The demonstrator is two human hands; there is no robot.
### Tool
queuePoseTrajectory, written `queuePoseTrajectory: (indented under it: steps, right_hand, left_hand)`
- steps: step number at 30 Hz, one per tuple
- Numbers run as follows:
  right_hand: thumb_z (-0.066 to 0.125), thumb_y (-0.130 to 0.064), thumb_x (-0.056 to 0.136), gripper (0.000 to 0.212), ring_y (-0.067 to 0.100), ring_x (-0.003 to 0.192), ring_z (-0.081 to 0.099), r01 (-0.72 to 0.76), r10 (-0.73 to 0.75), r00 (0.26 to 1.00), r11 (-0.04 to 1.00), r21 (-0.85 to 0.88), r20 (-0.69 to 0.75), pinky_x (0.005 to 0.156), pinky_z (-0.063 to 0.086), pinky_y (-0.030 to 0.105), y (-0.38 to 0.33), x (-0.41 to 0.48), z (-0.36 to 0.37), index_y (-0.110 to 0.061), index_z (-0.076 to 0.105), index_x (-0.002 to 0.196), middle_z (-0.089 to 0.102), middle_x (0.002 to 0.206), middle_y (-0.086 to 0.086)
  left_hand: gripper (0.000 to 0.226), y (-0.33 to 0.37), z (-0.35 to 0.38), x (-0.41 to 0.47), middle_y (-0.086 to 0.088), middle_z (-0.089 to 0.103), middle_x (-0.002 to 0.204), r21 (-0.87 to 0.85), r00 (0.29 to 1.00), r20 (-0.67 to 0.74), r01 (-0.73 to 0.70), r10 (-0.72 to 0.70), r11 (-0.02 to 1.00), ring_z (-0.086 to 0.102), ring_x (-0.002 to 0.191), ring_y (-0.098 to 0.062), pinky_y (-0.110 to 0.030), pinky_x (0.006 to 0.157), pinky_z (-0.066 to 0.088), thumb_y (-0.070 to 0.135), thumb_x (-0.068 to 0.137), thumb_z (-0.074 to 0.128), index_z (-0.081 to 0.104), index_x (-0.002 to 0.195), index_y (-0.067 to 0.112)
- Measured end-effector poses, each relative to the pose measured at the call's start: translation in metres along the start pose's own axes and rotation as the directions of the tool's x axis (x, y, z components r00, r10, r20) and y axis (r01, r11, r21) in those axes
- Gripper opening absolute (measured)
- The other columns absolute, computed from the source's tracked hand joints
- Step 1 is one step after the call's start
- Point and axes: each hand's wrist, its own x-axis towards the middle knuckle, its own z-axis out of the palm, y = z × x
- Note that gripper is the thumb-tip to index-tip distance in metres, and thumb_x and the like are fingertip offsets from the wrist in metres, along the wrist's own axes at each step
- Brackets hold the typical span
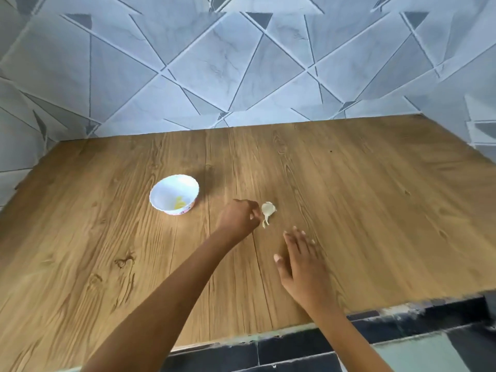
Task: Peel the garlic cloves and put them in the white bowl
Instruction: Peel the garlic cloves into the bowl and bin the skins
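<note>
A pale piece of garlic with loose papery skin (267, 212) lies on the wooden table (362, 197), right of the white bowl (163, 193). The bowl holds something small and yellowish at its bottom. My left hand (237, 217) is just left of the garlic with its fingers curled; the fingertips reach toward it, and whether they touch it is unclear. My right hand (300, 261) hovers nearer to me, below and right of the garlic, with its fingers spread and straight, holding nothing.
A wall with grey triangular tiles stands behind the table and along its left and right sides. The table's front edge runs across the bottom right, with a dark tiled floor (402, 342) below it.
</note>
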Motion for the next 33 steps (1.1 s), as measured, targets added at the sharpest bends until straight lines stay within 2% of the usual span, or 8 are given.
queuePoseTrajectory:
  steps: [3, 11, 14, 18, 21, 23, 27, 33]
  right_hand:
    - [0.025, -0.047, 0.091, 0.062, 0.028, 0.135, 0.04, -0.041, 0.041, 0.998, 0.999, -0.012, 0.037, 0.11, 0.021, 0.041, -0.002, 0.0, 0.0, -0.013, 0.049, 0.137, 0.044, 0.145, 0.012]
    - [0.031, -0.043, 0.089, 0.057, 0.032, 0.126, 0.05, -0.036, 0.035, 0.999, 0.999, 0.026, 0.035, 0.106, 0.029, 0.045, -0.002, 0.003, 0.003, -0.01, 0.059, 0.126, 0.054, 0.135, 0.016]
    - [0.031, -0.043, 0.088, 0.056, 0.034, 0.127, 0.049, 0.0, -0.001, 1.0, 0.999, 0.053, 0.025, 0.106, 0.027, 0.046, 0.0, 0.003, 0.003, -0.011, 0.059, 0.125, 0.054, 0.135, 0.017]
    - [0.04, -0.04, 0.096, 0.052, 0.033, 0.142, 0.024, 0.122, -0.13, 0.991, 0.977, 0.173, 0.036, 0.112, 0.009, 0.041, -0.007, 0.005, 0.003, -0.011, 0.045, 0.139, 0.033, 0.151, 0.015]
    - [0.062, -0.031, 0.087, 0.049, 0.038, 0.134, 0.039, 0.233, -0.236, 0.972, 0.953, 0.191, -0.006, 0.108, 0.019, 0.046, -0.026, 0.011, 0.008, -0.008, 0.054, 0.131, 0.045, 0.143, 0.018]
    - [0.062, -0.031, 0.085, 0.048, 0.039, 0.129, 0.045, 0.27, -0.276, 0.961, 0.944, 0.188, 0.009, 0.105, 0.023, 0.048, -0.041, 0.014, 0.014, -0.008, 0.058, 0.127, 0.05, 0.138, 0.019]
    - [0.032, -0.041, 0.091, 0.057, 0.036, 0.135, 0.039, 0.304, -0.314, 0.946, 0.945, 0.12, 0.08, 0.11, 0.019, 0.044, -0.05, 0.015, 0.019, -0.008, 0.052, 0.134, 0.045, 0.143, 0.019]
    - [0.03, -0.043, 0.09, 0.062, 0.033, 0.142, 0.027, 0.311, -0.325, 0.943, 0.937, 0.16, 0.069, 0.114, 0.009, 0.042, -0.048, 0.015, 0.02, -0.008, 0.044, 0.14, 0.034, 0.15, 0.017]
  left_hand:
    - [0.011, 0.005, 0.016, 0.003, 0.0, 0.071, 0.092, 0.029, 1.0, -0.007, 0.03, -0.03, 0.999, 0.065, 0.082, -0.017, -0.037, 0.074, 0.056, 0.021, 0.083, 0.062, 0.072, 0.089, 0.022]
    - [0.011, 0.018, 0.02, 0.004, -0.003, 0.067, 0.091, 0.135, 0.995, -0.01, 0.102, -0.101, 0.986, 0.063, 0.081, -0.02, -0.032, 0.066, 0.051, 0.02, 0.086, 0.061, 0.068, 0.094, 0.016]
    - [0.005, 0.005, 0.013, -0.013, -0.005, 0.065, 0.084, -0.027, 0.99, -0.082, 0.117, -0.118, 0.993, 0.061, 0.076, -0.019, -0.032, 0.066, 0.052, 0.014, 0.084, 0.062, 0.063, 0.088, 0.011]
    - [0.012, -0.012, -0.003, -0.058, -0.001, 0.063, 0.064, -0.26, 0.966, -0.118, 0.193, -0.23, 0.946, 0.06, 0.058, -0.011, -0.024, 0.059, 0.049, 0.003, 0.086, 0.059, 0.062, 0.09, 0.015]
    - [0.02, -0.021, -0.011, -0.085, -0.003, 0.069, 0.072, -0.4, 0.939, -0.099, 0.266, -0.33, 0.877, 0.069, 0.066, -0.013, -0.029, 0.072, 0.058, -0.001, 0.086, 0.059, 0.068, 0.088, 0.016]
    - [0.021, -0.025, -0.015, -0.097, 0.0, 0.07, 0.075, -0.444, 0.909, -0.157, 0.284, -0.386, 0.85, 0.068, 0.07, -0.013, -0.033, 0.073, 0.058, -0.002, 0.079, 0.064, 0.069, 0.076, 0.018]
    - [0.013, -0.026, -0.016, -0.111, 0.006, 0.066, 0.068, -0.321, 0.904, -0.189, 0.312, -0.383, 0.894, 0.063, 0.065, -0.008, -0.027, 0.072, 0.053, -0.001, 0.074, 0.069, 0.07, 0.073, 0.012]
    - [0.014, -0.029, -0.008, -0.123, -0.004, 0.074, 0.08, -0.137, 0.917, -0.274, 0.263, -0.291, 0.955, 0.068, 0.075, -0.015, -0.028, 0.076, 0.054, -0.003, 0.076, 0.069, 0.075, 0.083, 0.007]
